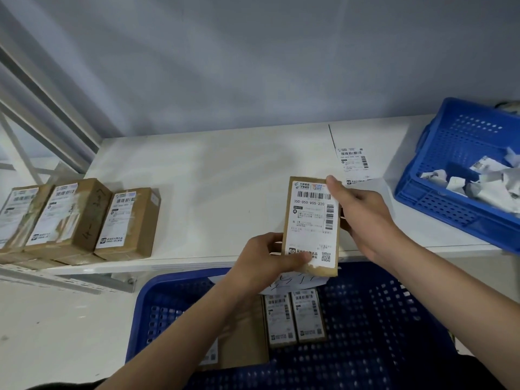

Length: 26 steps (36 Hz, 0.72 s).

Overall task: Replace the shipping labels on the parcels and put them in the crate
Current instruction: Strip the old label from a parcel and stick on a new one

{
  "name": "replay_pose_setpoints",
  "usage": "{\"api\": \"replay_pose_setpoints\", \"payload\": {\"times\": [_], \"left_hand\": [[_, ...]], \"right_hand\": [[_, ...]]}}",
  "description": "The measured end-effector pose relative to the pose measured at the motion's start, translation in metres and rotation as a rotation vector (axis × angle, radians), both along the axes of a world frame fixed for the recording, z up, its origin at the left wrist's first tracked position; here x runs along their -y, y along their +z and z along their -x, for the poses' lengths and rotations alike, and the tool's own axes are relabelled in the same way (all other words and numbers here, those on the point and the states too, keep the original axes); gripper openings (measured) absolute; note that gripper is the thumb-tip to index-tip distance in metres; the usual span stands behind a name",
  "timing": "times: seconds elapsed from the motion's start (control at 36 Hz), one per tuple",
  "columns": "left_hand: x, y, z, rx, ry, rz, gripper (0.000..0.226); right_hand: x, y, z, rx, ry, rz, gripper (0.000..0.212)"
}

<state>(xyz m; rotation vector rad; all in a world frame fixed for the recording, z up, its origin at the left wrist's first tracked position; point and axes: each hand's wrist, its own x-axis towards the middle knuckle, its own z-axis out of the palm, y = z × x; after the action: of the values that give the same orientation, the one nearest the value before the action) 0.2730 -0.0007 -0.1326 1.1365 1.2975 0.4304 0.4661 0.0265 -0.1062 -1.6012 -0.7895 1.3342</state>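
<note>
A brown cardboard parcel [311,226] with a white shipping label on its face is held upright over the white table's front edge. My left hand [267,256] grips its lower left corner, thumb across the label's bottom. My right hand [363,212] holds its right side, thumb at the top right corner. Below lies a big blue crate [380,319] with several labelled parcels [294,316] in it. Three more labelled parcels [128,220] stand in a row at the table's left. A loose label sheet [353,164] lies on the table behind the held parcel.
A second blue crate [450,161] at the right end of the white table [213,175] holds crumpled label scraps [489,178]. Grey metal shelf struts [42,88] slant down at the far left. A grey wall closes off the back.
</note>
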Motion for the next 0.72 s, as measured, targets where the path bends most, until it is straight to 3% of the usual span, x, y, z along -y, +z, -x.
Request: {"api": "replay_pose_setpoints", "payload": {"times": [0.25,0.36,0.72], "left_hand": [[-0.008,0.010,0.008,0.167,0.238,0.004,0.045],[-0.015,0.014,0.014,0.252,0.322,0.040,0.037],[-0.027,0.029,0.021,0.169,0.330,-0.004,0.043]], "right_hand": [[0.011,-0.008,0.009,-0.046,0.332,0.072,0.038],[0.017,-0.015,0.018,-0.046,0.369,0.034,0.037],[0.020,0.000,0.025,0.093,0.439,0.030,0.039]]}}
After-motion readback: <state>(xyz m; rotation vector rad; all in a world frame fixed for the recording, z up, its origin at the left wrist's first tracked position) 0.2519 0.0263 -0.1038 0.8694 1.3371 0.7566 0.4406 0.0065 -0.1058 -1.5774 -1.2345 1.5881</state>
